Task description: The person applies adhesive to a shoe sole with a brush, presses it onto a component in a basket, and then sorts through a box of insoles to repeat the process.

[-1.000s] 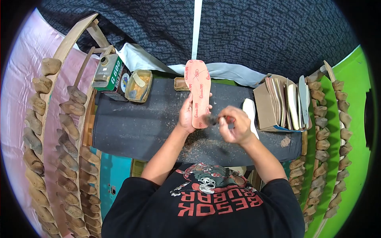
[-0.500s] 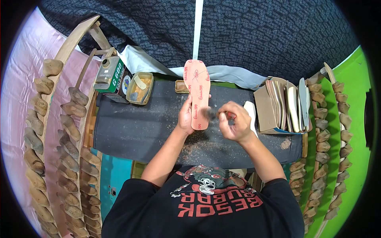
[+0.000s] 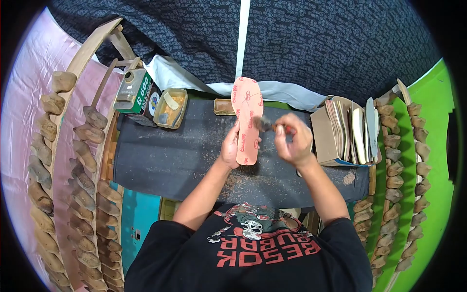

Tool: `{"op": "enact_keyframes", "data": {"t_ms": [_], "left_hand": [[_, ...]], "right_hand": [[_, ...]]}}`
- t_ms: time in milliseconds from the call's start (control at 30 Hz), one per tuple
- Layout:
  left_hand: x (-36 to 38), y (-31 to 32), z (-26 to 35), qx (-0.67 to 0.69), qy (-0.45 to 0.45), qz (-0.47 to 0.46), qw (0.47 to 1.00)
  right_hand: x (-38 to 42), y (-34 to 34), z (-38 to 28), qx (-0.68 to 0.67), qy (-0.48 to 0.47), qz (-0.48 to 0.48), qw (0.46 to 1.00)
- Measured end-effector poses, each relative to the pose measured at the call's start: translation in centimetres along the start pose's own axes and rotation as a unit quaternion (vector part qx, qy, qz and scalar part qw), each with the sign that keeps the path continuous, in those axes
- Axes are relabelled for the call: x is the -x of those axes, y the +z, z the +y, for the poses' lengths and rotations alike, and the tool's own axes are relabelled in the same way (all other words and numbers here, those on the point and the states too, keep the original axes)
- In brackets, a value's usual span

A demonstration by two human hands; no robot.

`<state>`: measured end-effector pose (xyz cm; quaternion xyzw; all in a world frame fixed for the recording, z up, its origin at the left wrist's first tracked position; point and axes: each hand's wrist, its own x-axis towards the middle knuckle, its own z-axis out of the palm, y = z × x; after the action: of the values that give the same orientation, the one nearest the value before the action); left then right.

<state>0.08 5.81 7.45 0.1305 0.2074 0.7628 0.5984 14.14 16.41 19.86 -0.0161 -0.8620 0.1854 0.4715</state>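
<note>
The left hand [image 3: 228, 147] is partly closed around the lower half of a pink, sole-shaped piece [image 3: 248, 131], thumb along the near side and fingertips showing past the opposite edge. The piece lies lengthwise in that grip, its printed face up and its wider end pointing away from the body. The right hand [image 3: 296, 141] is closed around the reddish handle of a small tool [image 3: 265, 125]. The tool's dark head is blurred, so it may be a brush, and it sits at the right edge of the piece, near its narrow middle; whether it touches cannot be told.

The step in hand looks like work with the tool along that edge or over the printed face. Another stroke would call for the left hand to hold the piece firm from below, with its fingertips clear of the tool's head, and for the right to keep its pressure light and even, since the far end has no visible support and could flex.

Below both grips, crumbs [image 3: 238, 181] are scattered over the dark bench cover [image 3: 175, 160]. Just beyond the left hand is a small tray [image 3: 224, 106]; farther out to its left are a yellowish container [image 3: 168, 125] and a green can [image 3: 132, 92]. Right of the right hand stands a cardboard box [image 3: 322, 131] of upright flat pieces [image 3: 343, 129].
</note>
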Motion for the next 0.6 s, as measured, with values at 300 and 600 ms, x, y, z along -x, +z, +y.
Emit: {"op": "enact_keyframes", "data": {"t_ms": [300, 600], "left_hand": [[-0.3, 0.4, 1.8, 0.035, 0.039, 0.003, 0.999], [-0.1, 2.0, 1.5, 0.022, 0.03, 0.038, 0.999]], "right_hand": [[1.7, 0.6, -2.6, -0.089, -0.02, -0.024, 0.996], [1.6, 0.4, -2.3, -0.053, -0.019, -0.026, 0.998]]}}
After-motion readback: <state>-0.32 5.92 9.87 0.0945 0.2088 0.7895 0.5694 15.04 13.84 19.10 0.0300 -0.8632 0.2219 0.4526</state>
